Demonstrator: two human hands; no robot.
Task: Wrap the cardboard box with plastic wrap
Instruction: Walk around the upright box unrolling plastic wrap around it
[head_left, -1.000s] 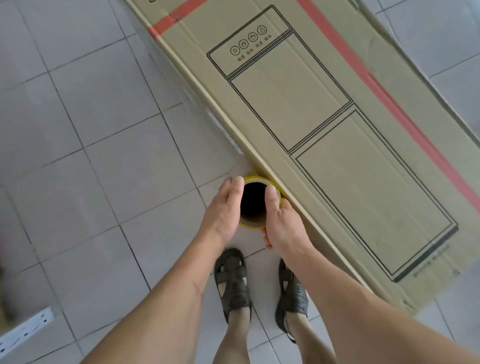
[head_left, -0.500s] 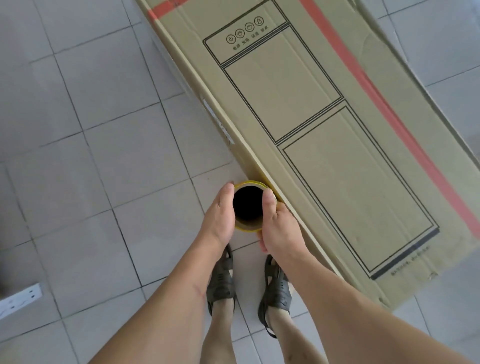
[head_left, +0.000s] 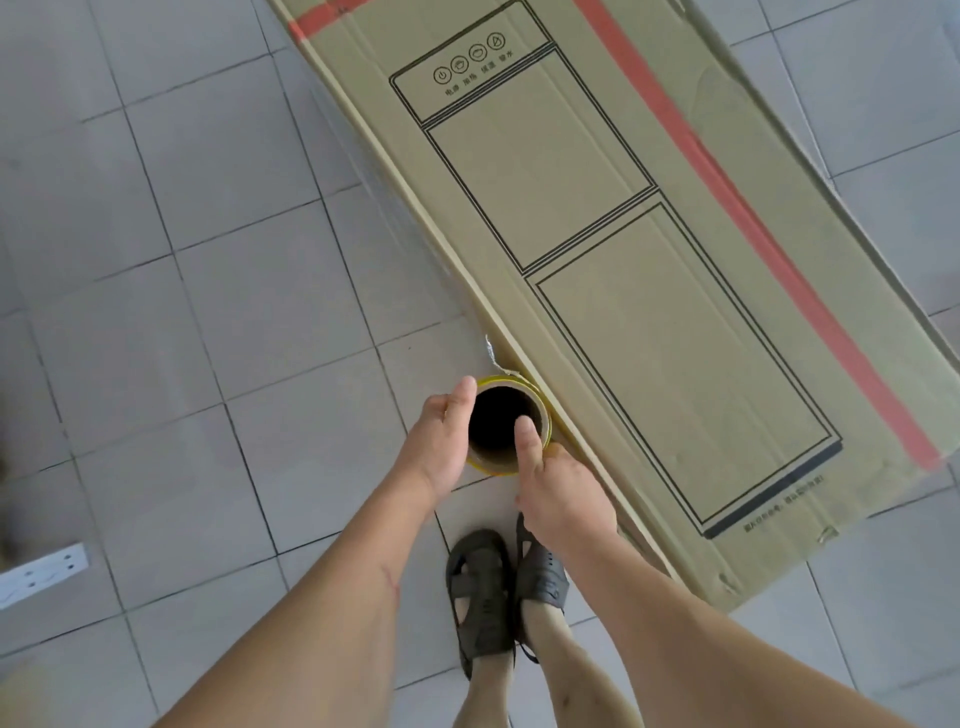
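Observation:
A long brown cardboard box (head_left: 597, 218) with black line drawings and a red tape stripe lies on the tiled floor, running from top centre to lower right. A plastic wrap roll (head_left: 506, 384) with a yellow rim and dark hollow core stands upright against the box's left side. My left hand (head_left: 441, 441) grips the roll's left side, thumb on the rim. My right hand (head_left: 561, 493) grips its right side, thumb hooked inside the core. Clear film stretches from the roll along the box's left face; a crinkled bit (head_left: 491, 351) shows just above the roll.
Grey floor tiles (head_left: 208, 312) spread to the left. A white power strip (head_left: 41, 571) lies at the far left edge. My feet in dark sandals (head_left: 498, 587) stand together just below the roll, close to the box's near corner.
The roll and both hands have slid along the box's left side toward its near end, and my feet stepped back. My right thumb now sits deeper inside the core.

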